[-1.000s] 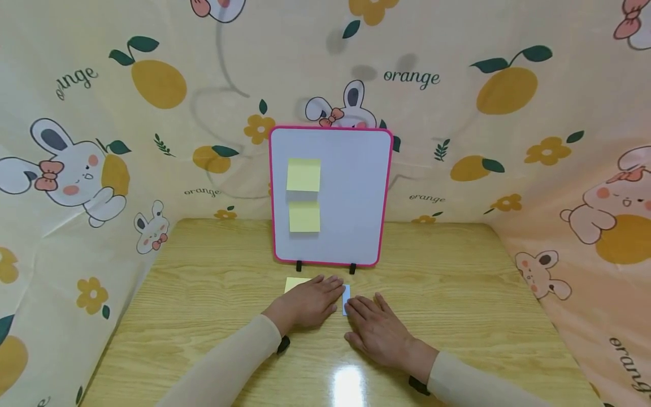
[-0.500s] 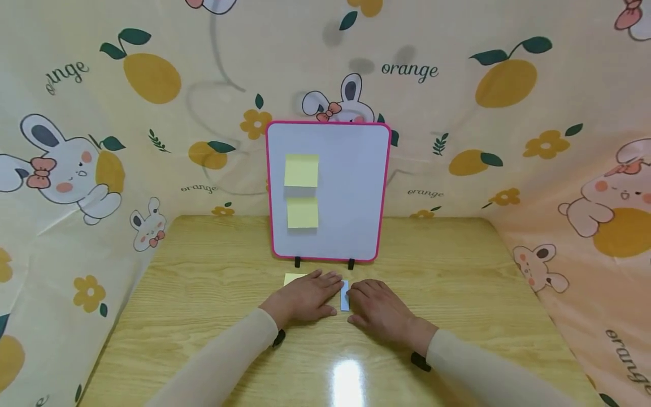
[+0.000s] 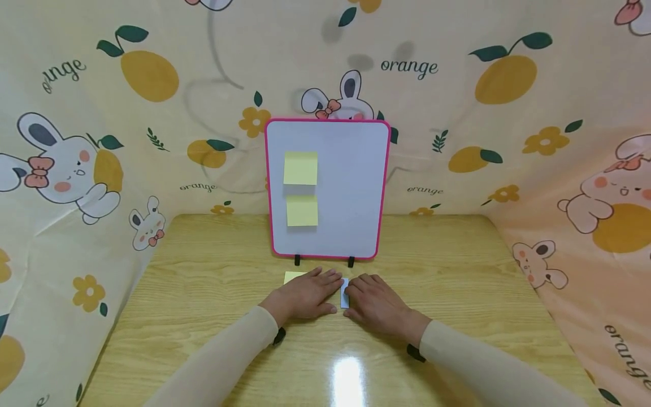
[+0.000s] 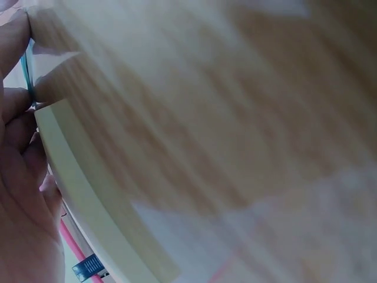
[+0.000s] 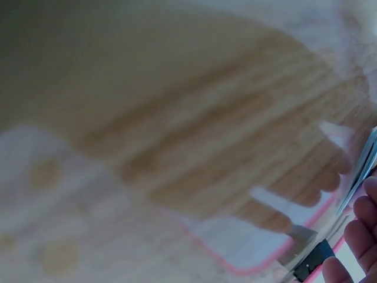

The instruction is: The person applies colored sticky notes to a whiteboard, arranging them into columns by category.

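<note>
A blue sticky-note pad lies on the table between my two hands, partly covered by them. My left hand lies palm down with its fingers over the pad's left side. Behind its wrist a yellow sticky-note pad shows only at one corner; its thick edge fills the lower left of the left wrist view. My right hand has bent fingers right at the blue pad's right edge, the thumb by its near corner. In the right wrist view these fingers stand beside the pad's thin layered edge.
A pink-rimmed whiteboard stands behind the hands on black feet. Two yellow sticky notes are stuck one above the other on its left half. A printed cloth surrounds the wooden table.
My right hand's fingers have bent and drawn in toward the blue pad's right edge, with the thumb coming nearer its corner. My left hand stays over the pad. The head view has tilted slightly.
</note>
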Motion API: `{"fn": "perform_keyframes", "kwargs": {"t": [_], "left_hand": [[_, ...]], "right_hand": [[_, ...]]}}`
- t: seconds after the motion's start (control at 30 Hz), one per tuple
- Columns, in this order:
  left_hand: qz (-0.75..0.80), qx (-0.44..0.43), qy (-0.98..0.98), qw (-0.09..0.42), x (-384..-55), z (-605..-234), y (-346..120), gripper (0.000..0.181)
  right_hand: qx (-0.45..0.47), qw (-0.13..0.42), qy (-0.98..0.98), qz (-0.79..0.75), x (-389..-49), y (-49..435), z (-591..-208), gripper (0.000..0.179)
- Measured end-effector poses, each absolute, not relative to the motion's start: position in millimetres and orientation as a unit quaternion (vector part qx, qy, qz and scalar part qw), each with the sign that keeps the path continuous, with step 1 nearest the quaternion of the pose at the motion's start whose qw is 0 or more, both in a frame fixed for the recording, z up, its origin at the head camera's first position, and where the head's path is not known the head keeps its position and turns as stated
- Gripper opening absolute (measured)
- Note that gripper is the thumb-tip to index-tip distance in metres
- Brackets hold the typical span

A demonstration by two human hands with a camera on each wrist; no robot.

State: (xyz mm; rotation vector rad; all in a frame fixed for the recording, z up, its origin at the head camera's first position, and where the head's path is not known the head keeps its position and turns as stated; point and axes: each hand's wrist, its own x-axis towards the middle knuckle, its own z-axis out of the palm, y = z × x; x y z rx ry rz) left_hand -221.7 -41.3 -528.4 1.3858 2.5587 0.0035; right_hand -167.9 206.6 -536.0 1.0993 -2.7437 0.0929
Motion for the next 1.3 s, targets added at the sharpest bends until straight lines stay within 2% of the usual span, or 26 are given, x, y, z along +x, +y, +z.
{"fn": "perform_keyframes", "kwargs": {"t": [0.83,1.3], "left_hand": [[0.000,0.475,0.872,0.120,-221.9,-526.5,-40.4,0.073],[0.004,0.473,0.873,0.120,-221.9,-527.2,-40.7,0.073]], "right_hand": [[0.381,0.134,-0.915,0.010,-170.9,206.6,-543.3,0.031],[0.372,0.121,-0.920,0.026,-169.8,205.7,-540.0,0.028]]}}
